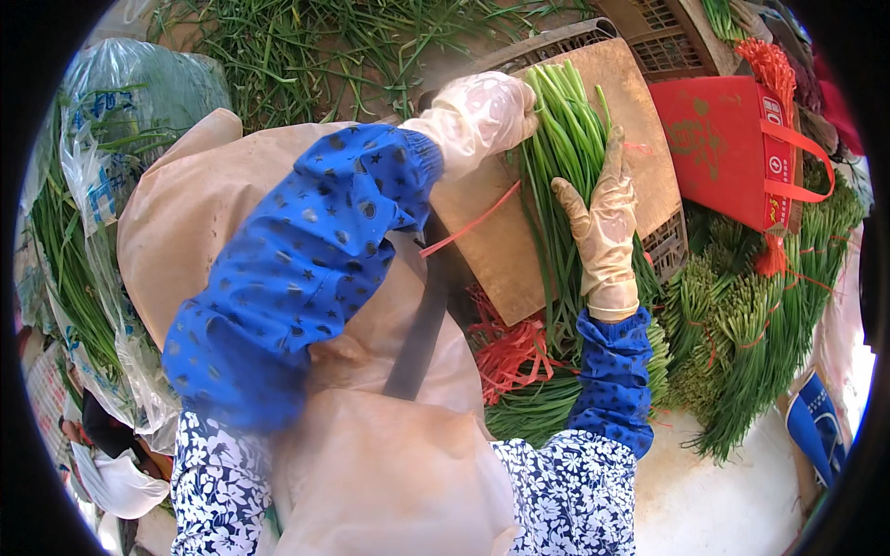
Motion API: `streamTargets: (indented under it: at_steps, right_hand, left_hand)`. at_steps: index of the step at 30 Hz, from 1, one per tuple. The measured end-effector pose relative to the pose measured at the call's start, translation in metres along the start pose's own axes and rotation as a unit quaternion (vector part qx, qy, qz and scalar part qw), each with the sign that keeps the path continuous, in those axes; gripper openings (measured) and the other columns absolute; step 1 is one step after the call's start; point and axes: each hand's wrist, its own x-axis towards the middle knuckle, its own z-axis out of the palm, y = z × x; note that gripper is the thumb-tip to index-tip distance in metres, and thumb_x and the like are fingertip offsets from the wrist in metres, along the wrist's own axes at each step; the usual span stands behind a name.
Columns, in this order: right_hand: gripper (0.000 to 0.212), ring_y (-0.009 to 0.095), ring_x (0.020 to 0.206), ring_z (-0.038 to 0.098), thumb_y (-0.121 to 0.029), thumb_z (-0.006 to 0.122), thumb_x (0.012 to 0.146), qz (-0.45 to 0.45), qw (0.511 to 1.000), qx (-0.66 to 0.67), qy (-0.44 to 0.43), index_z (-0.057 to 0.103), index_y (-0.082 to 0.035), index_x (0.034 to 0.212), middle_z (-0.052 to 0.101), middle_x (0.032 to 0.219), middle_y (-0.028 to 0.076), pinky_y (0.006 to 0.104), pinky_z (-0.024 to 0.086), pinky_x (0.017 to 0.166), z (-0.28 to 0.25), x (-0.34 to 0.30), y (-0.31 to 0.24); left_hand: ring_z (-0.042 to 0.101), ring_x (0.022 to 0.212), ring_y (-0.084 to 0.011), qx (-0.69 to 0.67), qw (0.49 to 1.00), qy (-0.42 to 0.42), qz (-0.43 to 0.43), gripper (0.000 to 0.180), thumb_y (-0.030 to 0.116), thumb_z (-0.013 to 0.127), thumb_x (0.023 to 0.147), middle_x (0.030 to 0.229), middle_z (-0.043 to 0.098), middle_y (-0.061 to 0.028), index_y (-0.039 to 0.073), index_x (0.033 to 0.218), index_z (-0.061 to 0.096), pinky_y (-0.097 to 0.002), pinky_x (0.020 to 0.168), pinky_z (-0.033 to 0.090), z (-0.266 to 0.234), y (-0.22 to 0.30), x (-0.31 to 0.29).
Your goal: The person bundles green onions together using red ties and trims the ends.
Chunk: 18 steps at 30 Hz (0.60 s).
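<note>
A bunch of long green stalks (556, 157) lies lengthwise on a brown board (649, 139) set on a plastic crate. My left hand (487, 111), in a pale glove, curls over the far left side of the bunch. In a tan glove, my right hand (603, 227) lies flat with fingers straight along the bunch's right side. A thin red tie (468, 227) runs out from under the stalks to the left. Both forearms wear blue spotted sleeve covers, and a tan apron covers my lap.
A red bag (728, 148) sits right of the board. Tied green bundles (751, 334) are stacked at the right. Loose red ties (505, 347) lie below the board. Loose stalks (306, 46) cover the ground beyond. A plastic sack of greens (93, 204) stands at the left.
</note>
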Motion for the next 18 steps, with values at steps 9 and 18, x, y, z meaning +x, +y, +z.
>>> streamTargets:
  at_steps: [9, 18]
  right_hand:
    - [0.108, 0.045, 0.125, 0.044, -0.058, 0.069, 0.079, -0.042, 0.999, 0.000, 0.022, 0.015, -0.001, 0.153, 0.042, 0.139, 0.031, 0.0470, 0.037, 0.105, 0.015, 0.008, 0.002]
    - [0.100, 0.037, 0.136, 0.037, -0.054, 0.067, 0.085, 0.068, 0.971, 0.229, 0.009, 0.015, -0.003, 0.154, 0.035, 0.149, 0.025, 0.0407, 0.033, 0.110, -0.007, -0.008, -0.006]
  left_hand:
    - [0.059, 0.046, -0.0261, -0.222, 0.884, 0.135, -0.388, 0.016, 0.011, 0.050, 0.091, 0.071, 0.067, -0.0161, 0.002, 0.086, 0.062, -0.0402, 0.040, 0.047, -0.129, -0.140, 0.049]
    - [0.069, 0.073, -0.0299, 0.151, 0.968, -0.143, 0.141, 0.012, 0.016, 0.056, 0.082, 0.083, 0.070, -0.0113, 0.011, 0.088, 0.065, -0.0415, 0.062, 0.056, -0.046, -0.009, -0.029]
